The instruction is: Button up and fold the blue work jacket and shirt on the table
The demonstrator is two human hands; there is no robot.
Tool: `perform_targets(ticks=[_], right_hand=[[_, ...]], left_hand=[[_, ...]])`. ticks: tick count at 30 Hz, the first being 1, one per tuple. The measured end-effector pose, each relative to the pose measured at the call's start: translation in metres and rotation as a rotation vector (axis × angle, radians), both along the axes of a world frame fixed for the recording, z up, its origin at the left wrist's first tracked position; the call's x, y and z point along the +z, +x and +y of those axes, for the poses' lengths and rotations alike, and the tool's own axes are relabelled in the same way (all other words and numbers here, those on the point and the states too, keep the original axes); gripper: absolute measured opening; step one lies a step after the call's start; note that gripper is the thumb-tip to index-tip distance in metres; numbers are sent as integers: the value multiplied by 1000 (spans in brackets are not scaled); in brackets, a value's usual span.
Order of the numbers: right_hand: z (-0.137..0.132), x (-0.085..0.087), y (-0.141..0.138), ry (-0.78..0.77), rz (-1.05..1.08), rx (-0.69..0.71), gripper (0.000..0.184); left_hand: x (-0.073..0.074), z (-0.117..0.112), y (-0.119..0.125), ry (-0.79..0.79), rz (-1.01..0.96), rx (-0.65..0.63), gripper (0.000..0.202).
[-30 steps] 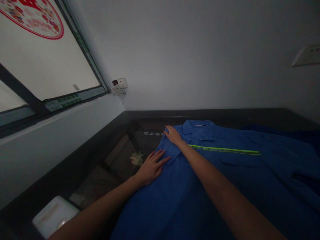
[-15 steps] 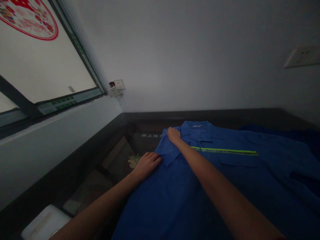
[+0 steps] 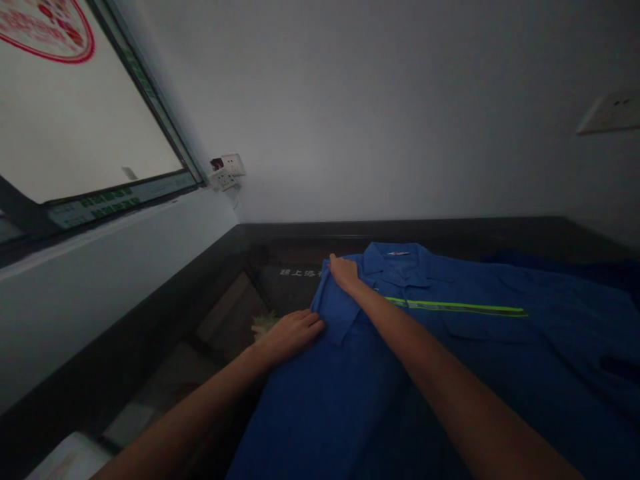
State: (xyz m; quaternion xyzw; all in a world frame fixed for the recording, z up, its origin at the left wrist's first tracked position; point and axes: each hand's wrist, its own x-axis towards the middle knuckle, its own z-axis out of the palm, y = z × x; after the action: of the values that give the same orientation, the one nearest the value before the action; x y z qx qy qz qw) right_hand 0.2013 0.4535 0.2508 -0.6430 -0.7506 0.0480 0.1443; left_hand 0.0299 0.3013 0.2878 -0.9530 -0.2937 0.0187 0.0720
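A blue work jacket [image 3: 400, 380] with a collar and a yellow-green reflective stripe [image 3: 455, 307] lies spread out, front side up. At the shoulder on its left side, my right hand [image 3: 344, 272] is closed on the fabric in a pinch. Lower along the same side, my left hand [image 3: 293, 331] has its fingers bent over the edge of the cloth, gripping it. Between the two hands the sleeve [image 3: 336, 310] is folded inward over the jacket's front. My right forearm crosses above the chest and hides part of the stripe.
The dark glossy tabletop [image 3: 220, 300] reaches back to a grey wall [image 3: 380, 120]. A white object [image 3: 70, 460] lies at the lower left. Darker blue cloth [image 3: 565, 268] sits behind the jacket's right side. A window [image 3: 95, 120] and sockets [image 3: 225, 171] are at the left.
The view has shifted slightly. The folded sleeve between my hands has creased and its lower corner has moved a little right and down. Both hands keep hold near the same spots.
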Motion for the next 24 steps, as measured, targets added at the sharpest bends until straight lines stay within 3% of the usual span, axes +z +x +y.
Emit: perform_targets(ticks=[4, 7, 13, 18, 24], right_hand=[[-10, 8, 1, 87, 28, 50, 32], [-23, 11, -3, 144, 47, 149, 31], [-38, -8, -15, 90, 54, 304, 37], [-25, -24, -18, 23, 65, 354, 52], [-17, -27, -18, -23, 94, 350, 62]], left_hand=[[5, -6, -1, -78, -180, 138, 21], [-7, -6, -3, -15, -256, 237, 30], [-36, -6, -13, -34, -105, 244, 51], [-36, -14, -23, -69, -51, 293, 57], [-39, -16, -26, -110, -87, 280, 57]])
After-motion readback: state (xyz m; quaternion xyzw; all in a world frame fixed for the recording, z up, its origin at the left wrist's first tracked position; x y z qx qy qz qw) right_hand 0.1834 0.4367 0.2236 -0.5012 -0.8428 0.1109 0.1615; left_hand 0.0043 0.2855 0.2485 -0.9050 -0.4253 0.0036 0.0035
